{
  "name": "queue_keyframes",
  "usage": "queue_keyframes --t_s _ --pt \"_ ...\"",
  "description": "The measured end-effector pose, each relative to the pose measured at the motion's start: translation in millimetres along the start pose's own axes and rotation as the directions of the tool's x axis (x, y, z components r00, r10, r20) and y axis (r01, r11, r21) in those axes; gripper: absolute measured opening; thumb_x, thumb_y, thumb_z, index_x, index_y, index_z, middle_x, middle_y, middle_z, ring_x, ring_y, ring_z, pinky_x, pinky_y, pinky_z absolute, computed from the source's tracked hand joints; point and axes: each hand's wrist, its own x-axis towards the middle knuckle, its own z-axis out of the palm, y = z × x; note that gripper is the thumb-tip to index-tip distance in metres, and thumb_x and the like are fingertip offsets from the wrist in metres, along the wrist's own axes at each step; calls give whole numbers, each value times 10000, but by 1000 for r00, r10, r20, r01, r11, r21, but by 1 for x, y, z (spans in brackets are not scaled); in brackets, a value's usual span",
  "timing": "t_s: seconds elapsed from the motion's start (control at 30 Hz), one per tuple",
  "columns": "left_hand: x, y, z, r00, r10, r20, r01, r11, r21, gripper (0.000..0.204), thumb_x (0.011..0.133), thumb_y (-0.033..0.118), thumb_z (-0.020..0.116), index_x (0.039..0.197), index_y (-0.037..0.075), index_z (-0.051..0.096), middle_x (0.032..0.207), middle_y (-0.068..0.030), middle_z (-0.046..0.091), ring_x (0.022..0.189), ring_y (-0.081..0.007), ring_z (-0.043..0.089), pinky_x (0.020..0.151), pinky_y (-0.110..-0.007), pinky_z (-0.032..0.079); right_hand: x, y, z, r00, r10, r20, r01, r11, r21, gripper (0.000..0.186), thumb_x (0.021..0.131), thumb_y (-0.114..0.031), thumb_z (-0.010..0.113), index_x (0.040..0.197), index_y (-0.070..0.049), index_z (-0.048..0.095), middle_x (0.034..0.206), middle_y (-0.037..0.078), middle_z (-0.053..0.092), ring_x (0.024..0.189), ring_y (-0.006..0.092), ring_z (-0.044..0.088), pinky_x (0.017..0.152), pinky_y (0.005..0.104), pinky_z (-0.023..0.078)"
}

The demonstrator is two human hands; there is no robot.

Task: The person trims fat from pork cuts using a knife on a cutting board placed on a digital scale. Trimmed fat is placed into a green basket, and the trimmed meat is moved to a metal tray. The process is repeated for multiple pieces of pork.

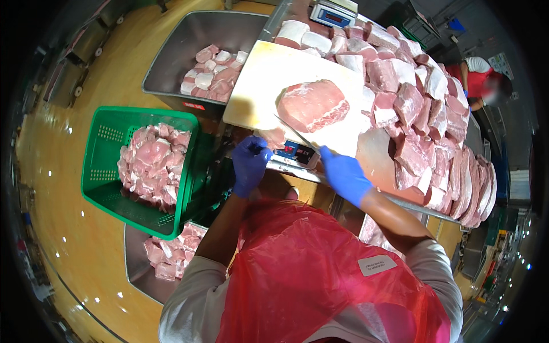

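Right hand (345, 176) has its fingers wrapped round a knife (297, 134) angled at the big pork slab (313, 105) lying mid cutting board (269, 86), while left hand (250, 163) pinches a trimmed scrap (273, 137) at the desk edge, probably clearing it away.

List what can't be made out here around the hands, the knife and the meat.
- Head view: the right hand covers the knife handle, so the grip is hidden.
- The left hand is curled; whether it holds anything cannot be told.
- The small scale display at the cutting board edge is too small to read.
- The lower steel tub is partly hidden by the green crate and the left arm.
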Motion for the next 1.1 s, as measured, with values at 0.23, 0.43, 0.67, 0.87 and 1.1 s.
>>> queue_keyframes --t_s 0.23,0.43,0.67,0.87,1.1 --pt "29 7 -41 992 -73 -104 26 918 -396 7 877 31 619 874 35 623 854 -29 611 745 -139 576 713 -289 492 0 8 1 1000 -13 2 13 1000 15 198 967 -103 472 1151 -32 490 870 229 677 801 436 681 685 522 539" --pt "29 74 -189 775 420 -473 -63 795 603 67 868 75 671 875 10 655 816 -39 593 784 -176 576 737 -317 478 -53 20 9 991 129 23 -130 984 124 195 949 -104 533 1084 -21 419 728 265 627 680 490 622 598 579 468" --pt "38 56 -29 882 461 96 -410 650 639 216 846 64 701 1059 54 663 884 -113 655 753 -237 653 717 -376 540 70 -38 17 946 191 -262 -93 934 345 179 941 -46 479 1071 42 392 762 327 618 729 515 624 660 585 478" --pt "45 13 45 934 354 49 -344 852 395 78 889 13 676 965 19 660 802 -75 663 699 -151 622 632 -320 512 32 -24 38 986 139 -92 -118 972 203 215 960 -76 453 1133 47 420 863 334 656 807 503 657 728 566 516" --pt "41 19 55 944 322 -73 -254 850 462 185 829 55 745 958 -8 627 772 -100 644 639 -157 589 604 -316 515 -88 0 42 961 256 105 -265 960 85 154 980 -90 443 1096 9 425 725 291 631 684 484 638 591 577 484"
